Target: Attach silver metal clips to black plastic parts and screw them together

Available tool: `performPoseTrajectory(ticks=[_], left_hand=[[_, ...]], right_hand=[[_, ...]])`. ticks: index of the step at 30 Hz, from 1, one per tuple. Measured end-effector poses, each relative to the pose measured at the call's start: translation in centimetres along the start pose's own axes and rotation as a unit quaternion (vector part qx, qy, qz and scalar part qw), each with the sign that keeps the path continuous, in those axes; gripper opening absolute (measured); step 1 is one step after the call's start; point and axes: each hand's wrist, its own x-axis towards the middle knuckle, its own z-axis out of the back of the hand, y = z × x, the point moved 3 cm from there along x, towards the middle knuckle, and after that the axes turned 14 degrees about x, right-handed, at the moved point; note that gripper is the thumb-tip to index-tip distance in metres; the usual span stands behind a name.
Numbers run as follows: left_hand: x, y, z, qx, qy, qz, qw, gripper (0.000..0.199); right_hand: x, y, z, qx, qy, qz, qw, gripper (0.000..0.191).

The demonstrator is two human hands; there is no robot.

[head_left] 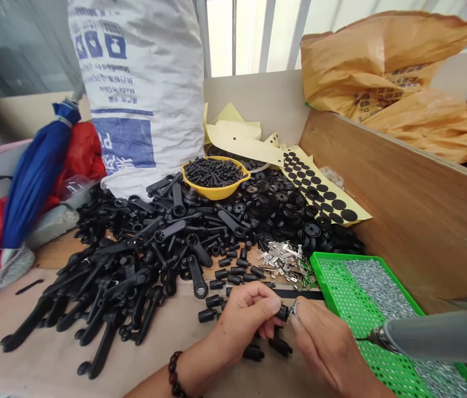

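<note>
White woven sack (142,83) propped against the back, crumpled orange plastic bag (382,72) behind a plywood board (403,188), folded blue umbrella (36,177) leaning against a red bag (79,152) on the far left. All pushed out to the edges, seemingly to keep the tan surface (51,359) free for parts.

Huge heap of black plastic lever arms (104,287) across the middle, with a separate mound of black round caps (283,204) behind it, probably kept apart by kind for easy reach. Green perforated tray (366,320) on the right, full of tiny metal bits, its raised rim likely there to stop them spreading. Grey powered driver (436,337) hanging just above the tray, handy for the right side. Yellow backing sheet (320,190) dotted with black round stickers at the back, plus a yellow bowl (216,190) of black screws, which keeps them from rolling off.

Small pile of silver metal clips (285,262) right near the front, and short black cylinders (212,307) lying loose by the left hand (241,315). Beaded bracelet (174,375) on that wrist. Left grip pinched closed on one short black cylinder (283,313), right hand (324,342) pinched closed on a tiny silver clip (295,309), both held up off the surface, clip right at the cylinder's end.
</note>
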Motion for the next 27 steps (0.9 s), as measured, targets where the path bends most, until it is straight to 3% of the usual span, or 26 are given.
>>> performPoseTrajectory(ticks=[5,9,11,14,17,20,23,27], left_hand=[[-0.3,-0.8,0.2,0.079,-0.029,-0.106,0.991,0.028],[-0.9,-1.4,0.6,0.223,-0.069,-0.241,0.942,0.016],[-1.0,-1.5,0.8,0.258,-0.07,-0.288,0.92,0.015],[-0.9,-1.4,0.9,0.241,-0.058,-0.27,0.93,0.016],[-0.4,-1.0,0.8,0.148,-0.036,-0.156,0.976,0.022],[0.0,-0.5,0.4,0.044,-0.013,-0.056,0.997,0.033],[0.1,-0.1,0.1,-0.016,0.003,-0.002,1.0,0.039],[0.1,0.1,0.0,-0.059,0.004,0.012,0.998,0.038]], right_hand=[[-1.2,-0.6,-1.0,0.193,0.001,-0.198,0.961,0.031],[-2.5,-1.2,-1.7,0.263,-0.046,-0.355,0.896,0.04],[-2.9,-1.5,-2.1,0.294,-0.048,-0.389,0.872,0.046],[-2.8,-1.7,-2.1,0.29,-0.048,-0.343,0.892,0.043],[-2.1,-1.6,-1.5,0.198,-0.041,-0.225,0.953,0.029],[-1.1,-1.2,-0.8,0.071,-0.029,-0.11,0.991,0.023],[-0.3,-0.7,-0.3,-0.038,-0.018,-0.029,0.999,0.018],[0.2,0.0,0.0,-0.118,0.01,0.044,0.992,0.018]])
